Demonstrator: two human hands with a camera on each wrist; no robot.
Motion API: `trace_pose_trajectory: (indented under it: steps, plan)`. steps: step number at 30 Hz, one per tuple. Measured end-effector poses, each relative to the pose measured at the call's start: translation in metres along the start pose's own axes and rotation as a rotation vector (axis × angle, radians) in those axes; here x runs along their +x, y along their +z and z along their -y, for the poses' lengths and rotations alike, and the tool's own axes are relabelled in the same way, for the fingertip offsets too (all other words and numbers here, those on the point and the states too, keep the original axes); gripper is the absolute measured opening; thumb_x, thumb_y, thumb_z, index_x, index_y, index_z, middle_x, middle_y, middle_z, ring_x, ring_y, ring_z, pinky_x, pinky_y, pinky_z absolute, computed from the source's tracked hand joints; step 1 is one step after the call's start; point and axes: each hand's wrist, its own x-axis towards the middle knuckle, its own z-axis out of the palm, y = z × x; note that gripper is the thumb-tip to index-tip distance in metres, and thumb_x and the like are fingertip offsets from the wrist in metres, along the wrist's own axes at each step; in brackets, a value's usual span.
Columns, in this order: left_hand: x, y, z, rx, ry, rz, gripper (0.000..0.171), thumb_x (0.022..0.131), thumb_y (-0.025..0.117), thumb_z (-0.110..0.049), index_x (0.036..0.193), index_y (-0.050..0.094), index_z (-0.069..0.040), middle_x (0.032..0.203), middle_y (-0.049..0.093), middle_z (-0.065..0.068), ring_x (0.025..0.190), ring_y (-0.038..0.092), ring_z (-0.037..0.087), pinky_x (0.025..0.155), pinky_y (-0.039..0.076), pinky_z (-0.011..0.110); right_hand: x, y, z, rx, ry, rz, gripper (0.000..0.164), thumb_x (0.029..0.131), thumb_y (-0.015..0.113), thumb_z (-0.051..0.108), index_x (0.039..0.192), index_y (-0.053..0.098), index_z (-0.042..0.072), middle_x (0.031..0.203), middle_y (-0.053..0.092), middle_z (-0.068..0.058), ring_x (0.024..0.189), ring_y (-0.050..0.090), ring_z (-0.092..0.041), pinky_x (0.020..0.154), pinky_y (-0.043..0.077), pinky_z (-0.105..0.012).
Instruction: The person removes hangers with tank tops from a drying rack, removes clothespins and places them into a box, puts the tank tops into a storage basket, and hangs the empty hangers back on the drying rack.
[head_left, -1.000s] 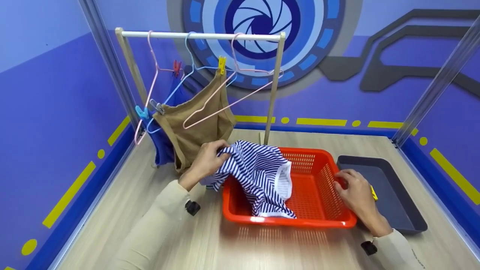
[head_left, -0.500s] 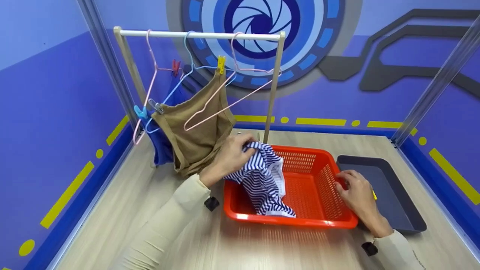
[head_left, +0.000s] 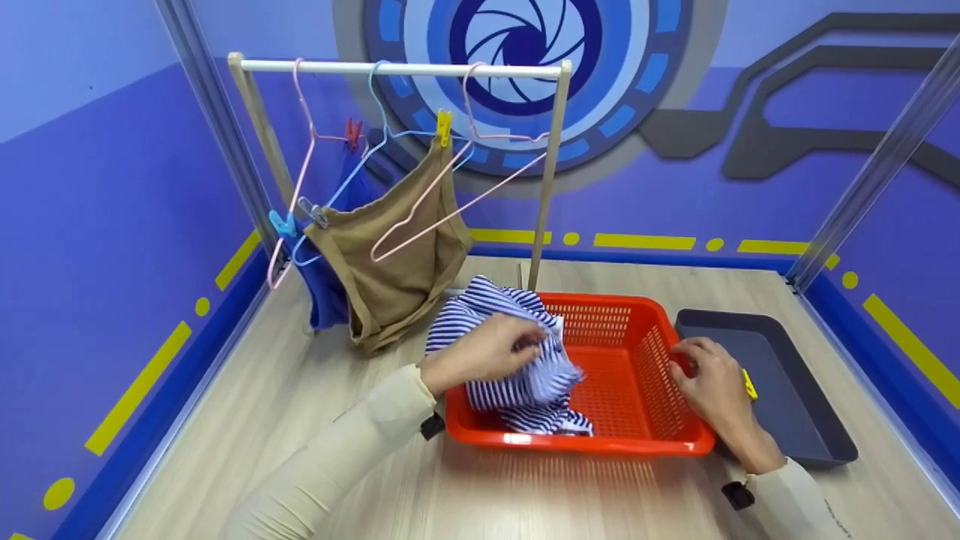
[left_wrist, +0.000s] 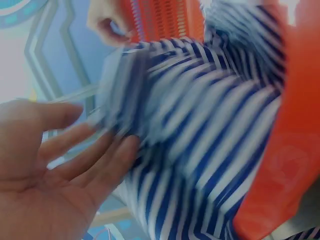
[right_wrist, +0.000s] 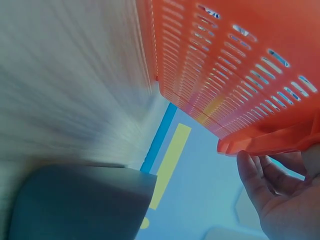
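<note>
A navy-and-white striped garment (head_left: pixel 457 322) lies bunched over the left side of a red plastic basket (head_left: pixel 592 448), part inside and part hanging over the rim. My left hand (head_left: pixel 487 349) is over it. In the left wrist view, the left hand's fingers (left_wrist: pixel 107 157) are loosely spread beside the blurred, moving cloth (left_wrist: pixel 205 125), and nothing is pinched between them. My right hand (head_left: pixel 709 379) holds the basket's right rim. The right wrist view has this hand (right_wrist: pixel 285 200) bent at the rim, beside the slotted wall (right_wrist: pixel 225 75).
Behind stands a rack (head_left: pixel 412 70). Brown shorts (head_left: pixel 397 262) and a blue garment (head_left: pixel 328 292) hang there on clipped hangers, with a bare pink hanger (head_left: pixel 457 210) to their right. A dark grey tray (head_left: pixel 795 405) with a yellow clothespin (head_left: pixel 749 385) sits right of the basket.
My left hand has moved right with the cloth's edge, over the basket, and then let go of it. The garment is now folded over and more bunched. My right hand has stayed on the rim.
</note>
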Motion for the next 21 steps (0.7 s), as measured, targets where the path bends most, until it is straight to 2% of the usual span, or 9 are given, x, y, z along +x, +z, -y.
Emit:
trace_pose_trajectory:
  steps: [2,4,9,14,16,18,21]
  plan:
    - [-0.003,-0.002,-0.003,0.010,-0.019,0.058,0.030,0.098,0.059,-0.022,0.124,0.066,-0.008,0.121,0.069,0.005,0.111,0.064,0.016,0.101,0.051,0.032,0.000,0.000,0.000,0.000,-0.007,-0.006,0.024,0.082,0.074,0.004,0.104,0.070,-0.005,0.104,0.066,-0.021,0.095,0.062,-0.038,0.085,0.053,-0.058]
    - [-0.005,-0.007,-0.003,0.009,-0.042,0.049,0.031,0.099,0.059,-0.023,0.125,0.065,-0.008,0.123,0.068,0.006,0.114,0.063,0.018,0.102,0.050,0.034,0.000,0.000,0.000,0.001,-0.014,-0.011,0.024,0.082,0.074,0.004,0.103,0.070,-0.005,0.104,0.066,-0.021,0.095,0.062,-0.037,0.084,0.053,-0.058]
    - [-0.010,-0.027,0.011,-0.007,-0.025,-0.114,0.035,0.097,0.061,-0.021,0.126,0.062,-0.002,0.125,0.066,0.013,0.119,0.061,0.027,0.105,0.046,0.040,0.000,0.000,-0.001,-0.003,-0.029,-0.026,0.024,0.079,0.075,0.002,0.101,0.071,-0.005,0.102,0.067,-0.021,0.092,0.062,-0.037,0.082,0.054,-0.057]
    - [-0.014,-0.042,0.045,-0.026,0.008,-0.284,0.042,0.092,0.065,-0.016,0.129,0.058,0.003,0.128,0.063,0.019,0.121,0.058,0.034,0.107,0.044,0.045,0.001,0.000,0.000,-0.004,-0.030,-0.040,0.023,0.076,0.075,-0.002,0.099,0.071,-0.005,0.100,0.067,-0.020,0.091,0.063,-0.037,0.081,0.054,-0.057]
    - [-0.015,-0.044,0.063,-0.042,0.001,-0.316,0.043,0.090,0.065,-0.011,0.130,0.056,0.003,0.128,0.061,0.020,0.119,0.058,0.036,0.105,0.045,0.046,0.001,0.000,0.000,-0.001,-0.027,-0.038,0.023,0.076,0.075,-0.002,0.099,0.071,-0.005,0.100,0.067,-0.020,0.091,0.063,-0.038,0.081,0.054,-0.057]
    - [-0.017,-0.045,0.081,-0.061,-0.028,-0.309,0.047,0.089,0.065,-0.006,0.134,0.053,0.002,0.131,0.059,0.021,0.121,0.057,0.038,0.105,0.045,0.046,0.001,0.000,-0.001,0.001,-0.023,-0.033,0.023,0.077,0.075,-0.001,0.100,0.071,-0.005,0.101,0.067,-0.020,0.092,0.063,-0.037,0.081,0.054,-0.057]
    - [-0.022,-0.043,0.103,-0.104,-0.104,-0.232,0.054,0.090,0.065,-0.006,0.141,0.047,-0.002,0.139,0.054,0.018,0.128,0.053,0.036,0.109,0.043,0.047,0.001,0.000,-0.001,0.000,-0.020,-0.029,0.023,0.079,0.074,0.001,0.101,0.071,-0.005,0.102,0.067,-0.020,0.092,0.063,-0.037,0.081,0.054,-0.057]
